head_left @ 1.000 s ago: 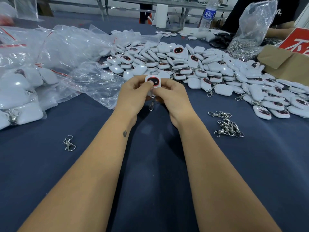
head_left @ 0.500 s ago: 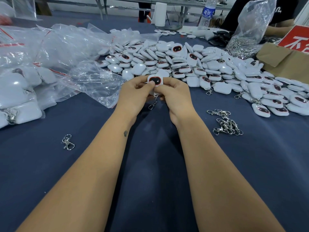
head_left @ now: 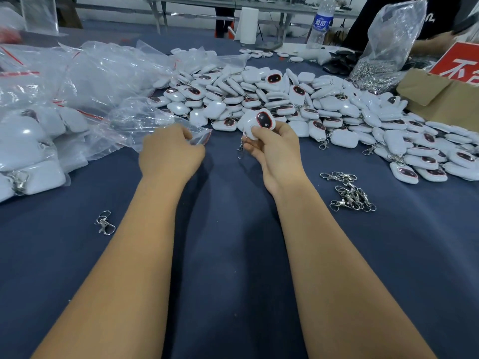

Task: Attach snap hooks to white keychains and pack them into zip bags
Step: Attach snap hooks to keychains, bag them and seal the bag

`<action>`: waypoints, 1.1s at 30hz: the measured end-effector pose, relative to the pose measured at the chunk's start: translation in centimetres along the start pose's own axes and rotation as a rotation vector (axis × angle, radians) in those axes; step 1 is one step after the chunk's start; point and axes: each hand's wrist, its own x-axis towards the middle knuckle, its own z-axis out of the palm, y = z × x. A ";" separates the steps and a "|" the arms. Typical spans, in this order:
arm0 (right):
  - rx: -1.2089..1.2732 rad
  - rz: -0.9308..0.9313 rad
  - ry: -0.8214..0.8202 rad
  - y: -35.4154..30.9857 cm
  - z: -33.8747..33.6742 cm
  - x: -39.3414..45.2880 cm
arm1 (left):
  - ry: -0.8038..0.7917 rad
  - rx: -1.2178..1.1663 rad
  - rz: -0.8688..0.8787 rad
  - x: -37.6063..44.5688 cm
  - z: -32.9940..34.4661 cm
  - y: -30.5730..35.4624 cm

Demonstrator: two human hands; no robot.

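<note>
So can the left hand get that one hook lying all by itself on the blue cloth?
Probably yes. The lone snap hook lies in the open beside the left forearm, but the left hand is pinching a zip bag.

1. A white keychain (head_left: pixel 259 123) with a dark oval face is tilting upright above the counter, a snap hook (head_left: pixel 241 149) dangling beneath it.
2. A clear zip bag (head_left: pixel 155 125) is lying crumpled beside it.
</note>
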 end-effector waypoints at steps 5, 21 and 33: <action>-0.007 -0.045 0.007 0.0 0.0 -0.1 | -0.052 -0.022 0.054 -0.7 0.3 0.9; -0.301 -0.150 -0.159 1.2 1.6 -1.1 | 0.016 -0.608 -0.001 -1.2 0.9 2.3; -0.881 -0.353 -0.147 1.9 1.1 -1.2 | 0.192 -0.623 0.087 -0.6 1.2 2.1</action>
